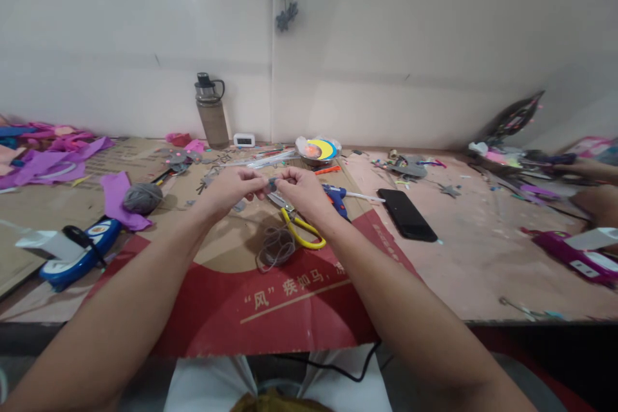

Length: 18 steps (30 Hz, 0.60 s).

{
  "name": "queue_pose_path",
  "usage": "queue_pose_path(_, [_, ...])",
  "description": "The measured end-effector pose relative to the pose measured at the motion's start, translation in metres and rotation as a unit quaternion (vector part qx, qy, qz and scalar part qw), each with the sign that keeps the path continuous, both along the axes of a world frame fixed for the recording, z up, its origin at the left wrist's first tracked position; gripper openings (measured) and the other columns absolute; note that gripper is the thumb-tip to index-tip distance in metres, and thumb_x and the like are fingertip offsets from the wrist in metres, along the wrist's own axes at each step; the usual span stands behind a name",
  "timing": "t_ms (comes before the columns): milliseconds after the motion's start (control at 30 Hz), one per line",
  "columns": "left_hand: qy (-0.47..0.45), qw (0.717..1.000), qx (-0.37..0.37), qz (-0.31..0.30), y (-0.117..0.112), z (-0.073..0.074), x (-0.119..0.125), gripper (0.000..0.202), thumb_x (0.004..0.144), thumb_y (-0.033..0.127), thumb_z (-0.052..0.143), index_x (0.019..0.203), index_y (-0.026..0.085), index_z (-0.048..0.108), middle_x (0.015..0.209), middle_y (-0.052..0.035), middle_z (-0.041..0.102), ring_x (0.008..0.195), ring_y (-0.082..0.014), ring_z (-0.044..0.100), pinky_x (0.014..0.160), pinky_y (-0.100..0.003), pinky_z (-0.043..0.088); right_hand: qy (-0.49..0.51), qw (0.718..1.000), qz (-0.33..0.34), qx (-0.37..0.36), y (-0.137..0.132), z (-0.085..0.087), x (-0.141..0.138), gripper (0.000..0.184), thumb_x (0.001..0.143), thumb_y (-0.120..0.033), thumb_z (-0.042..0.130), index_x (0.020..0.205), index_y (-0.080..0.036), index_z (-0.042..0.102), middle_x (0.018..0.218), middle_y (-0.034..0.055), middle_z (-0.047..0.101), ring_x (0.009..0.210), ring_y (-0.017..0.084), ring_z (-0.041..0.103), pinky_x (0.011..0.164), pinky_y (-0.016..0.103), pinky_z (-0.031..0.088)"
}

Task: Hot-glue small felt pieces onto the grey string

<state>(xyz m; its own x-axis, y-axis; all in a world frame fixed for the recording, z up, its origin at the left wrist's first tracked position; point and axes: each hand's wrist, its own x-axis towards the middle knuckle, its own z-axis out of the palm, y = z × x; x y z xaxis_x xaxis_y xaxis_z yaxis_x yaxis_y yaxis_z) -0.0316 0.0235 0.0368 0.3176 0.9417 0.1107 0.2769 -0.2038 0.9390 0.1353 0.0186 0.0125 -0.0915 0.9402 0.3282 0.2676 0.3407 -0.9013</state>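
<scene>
Above the cardboard my left hand (234,190) and my right hand (302,192) meet, thumbs and fingertips pinched together. Between them is a small grey-blue piece (271,185), mostly covered by the fingers; its kind is too small to make out. Scissors with yellow handles (316,243) lie just below my right hand, blades partly hidden by it. Beside the handles sits a loose tangle of grey yarn (276,248). To the right of my right hand is a blue glue gun (337,201) with a pale glue stick in its back.
Red-printed cardboard (299,315) covers the table's front. A black phone (406,214) lies right. At left are a grey yarn ball (142,197), purple felt (116,196) and a blue power strip (82,254). A bottle (211,112) stands behind. Another person's hand (596,206) is far right.
</scene>
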Motion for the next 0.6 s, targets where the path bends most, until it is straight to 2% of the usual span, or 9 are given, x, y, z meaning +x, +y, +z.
queue_pose_path(133, [-0.001,1.000,-0.008,-0.004,0.0020,0.0017,-0.0042,0.021,0.073,0.035,0.064,0.073,0.014,0.069,0.061,-0.0045,0.065,0.056,-0.0120,0.055,0.054,-0.023,0.039,-0.041,0.999,-0.011,0.007,0.0013,0.0003,0.0031,0.012,0.069,-0.027,0.052,0.070,-0.017,0.058,0.063,-0.0030,0.055,0.057,0.009,0.043,0.054,0.022,0.032])
queue_pose_path(367, [0.130,0.989,0.076,-0.003,0.0018,-0.0017,-0.0040,0.023,0.073,0.039,0.064,0.077,0.017,0.072,0.061,-0.0023,0.065,0.052,-0.0113,0.051,0.049,-0.023,0.033,-0.123,0.991,0.001,0.053,-0.0065,0.0059,0.0037,0.010,0.072,-0.023,0.053,0.069,-0.016,0.060,0.064,-0.0016,0.056,0.062,0.011,0.046,0.057,0.023,0.030])
queue_pose_path(600, [0.164,0.979,0.116,0.031,-0.0034,0.0006,0.0004,0.016,0.070,0.029,0.063,0.060,0.017,0.064,0.053,0.0005,0.061,0.049,-0.0097,0.048,0.050,-0.022,0.033,-0.140,0.988,0.007,0.060,-0.0065,0.0044,0.0021,0.010,0.076,-0.022,0.054,0.075,-0.016,0.062,0.074,0.0011,0.061,0.069,0.012,0.050,0.064,0.025,0.036])
